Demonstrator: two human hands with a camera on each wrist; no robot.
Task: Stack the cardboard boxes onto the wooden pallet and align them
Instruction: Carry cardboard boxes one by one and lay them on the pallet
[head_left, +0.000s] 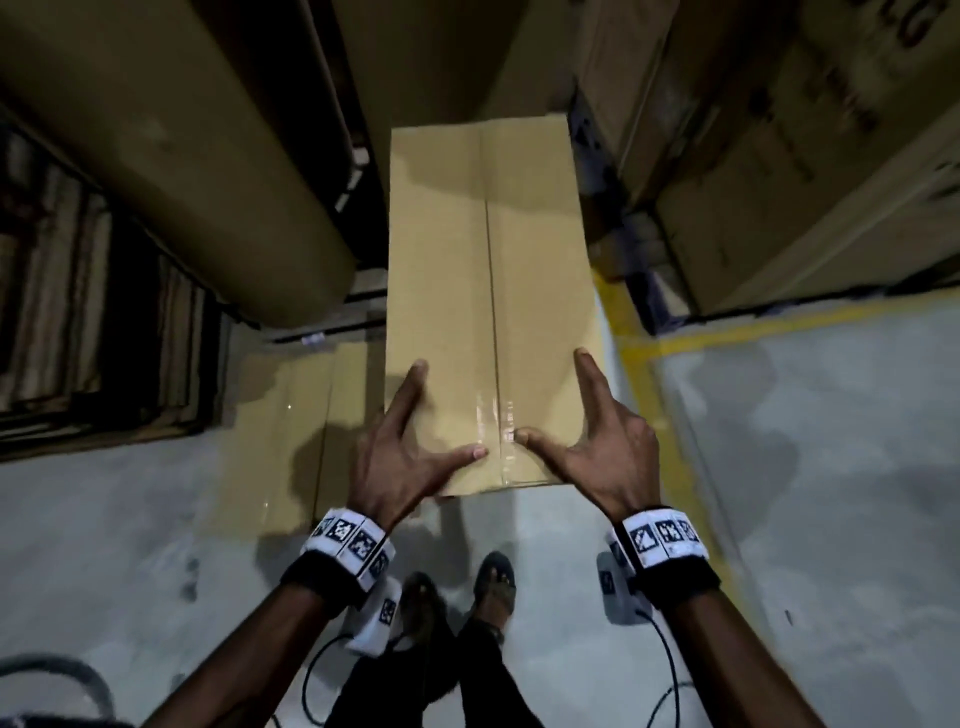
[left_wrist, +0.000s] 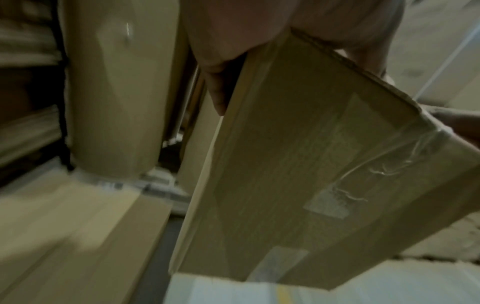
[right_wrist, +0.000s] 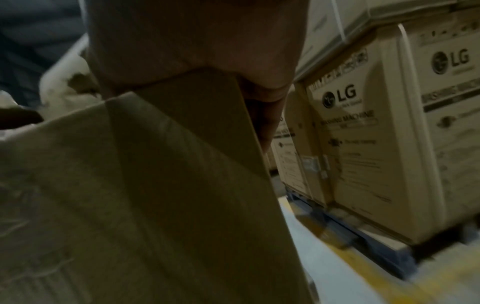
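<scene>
I hold a long plain cardboard box, taped along its middle seam, lifted off the floor by its near end. My left hand grips the near left corner, thumb across the top and fingers down the side. My right hand mirrors it on the near right corner. In the left wrist view the box tilts down from my left hand. In the right wrist view my right hand clasps the box at its upper corner. A second similar box lies flat below, to the left. What it rests on is hidden.
A huge brown paper roll stands at the left, with dark racking behind it. Stacked LG washing-machine cartons on blue pallets fill the right, beyond a yellow floor line. My sandalled feet stand on the grey concrete floor.
</scene>
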